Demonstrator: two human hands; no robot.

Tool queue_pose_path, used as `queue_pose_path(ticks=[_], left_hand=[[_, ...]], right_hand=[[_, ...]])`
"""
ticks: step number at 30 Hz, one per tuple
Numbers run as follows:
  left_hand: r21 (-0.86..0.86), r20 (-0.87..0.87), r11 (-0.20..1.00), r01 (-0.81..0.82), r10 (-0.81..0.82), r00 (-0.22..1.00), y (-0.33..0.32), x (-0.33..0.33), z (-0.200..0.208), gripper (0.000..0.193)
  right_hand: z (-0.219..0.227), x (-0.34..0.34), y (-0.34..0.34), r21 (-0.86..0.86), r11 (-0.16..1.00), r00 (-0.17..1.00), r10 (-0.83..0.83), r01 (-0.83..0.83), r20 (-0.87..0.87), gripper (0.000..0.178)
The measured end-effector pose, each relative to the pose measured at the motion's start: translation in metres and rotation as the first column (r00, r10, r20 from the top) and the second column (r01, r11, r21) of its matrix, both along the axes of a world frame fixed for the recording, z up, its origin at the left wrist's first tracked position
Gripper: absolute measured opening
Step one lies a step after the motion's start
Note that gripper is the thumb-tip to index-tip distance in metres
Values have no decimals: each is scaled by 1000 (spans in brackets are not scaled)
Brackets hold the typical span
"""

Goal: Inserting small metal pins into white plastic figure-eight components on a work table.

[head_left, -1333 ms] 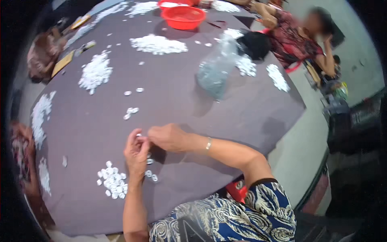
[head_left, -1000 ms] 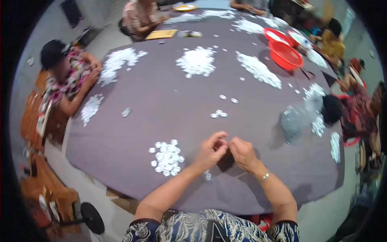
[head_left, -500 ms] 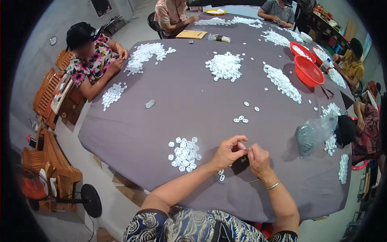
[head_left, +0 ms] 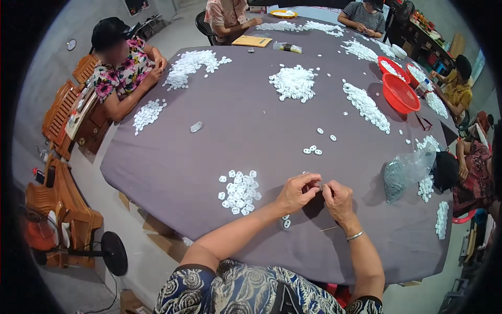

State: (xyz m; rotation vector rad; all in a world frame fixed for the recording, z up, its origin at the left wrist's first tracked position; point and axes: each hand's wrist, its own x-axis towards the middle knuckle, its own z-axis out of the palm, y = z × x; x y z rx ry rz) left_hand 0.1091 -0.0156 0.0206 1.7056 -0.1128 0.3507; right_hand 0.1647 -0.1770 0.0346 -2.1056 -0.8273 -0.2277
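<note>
My left hand (head_left: 297, 194) and my right hand (head_left: 339, 203) meet above the cloth, fingertips almost touching. Each is closed in a pinch. Something tiny and greyish shows between the fingertips, too small to name. White oval pieces with two dark holes (head_left: 286, 224) lie on the cloth just below my left hand, partly covered by it. To the left is a loose heap of white pieces (head_left: 240, 192). A thin tan stick (head_left: 329, 228) rests beside my right wrist, which wears a bracelet (head_left: 354, 235). Beyond my hands are several more white ovals (head_left: 312, 149).
A grey cloth (head_left: 235, 141) covers the big table. Further off lie a white heap (head_left: 293, 82), a red basin (head_left: 401, 94) and a clear bag of small grey bits (head_left: 396, 180). Other people sit around the edge, one at the left (head_left: 120, 68). A fan (head_left: 114, 254) stands lower left.
Both hands stay pinched together and have shifted only slightly, the right one a little to the right. The whole view has moved slightly.
</note>
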Motion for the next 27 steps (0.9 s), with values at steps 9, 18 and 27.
queue_pose_path(ticks=[9, 18, 27], left_hand=[[75, -57, 995, -66, 70, 996, 4, 7, 0, 22], [-116, -253, 993, -36, 5, 968, 13, 13, -15, 21], [-129, -241, 992, -12, -19, 970, 5, 12, -7, 16]], right_hand=[[3, 6, -2, 17, 996, 997, -82, 83, -12, 9], [-5, 18, -8, 54, 998, 994, -50, 45, 98, 7], [21, 27, -27, 313, 917, 956, -283, 247, 73, 15]])
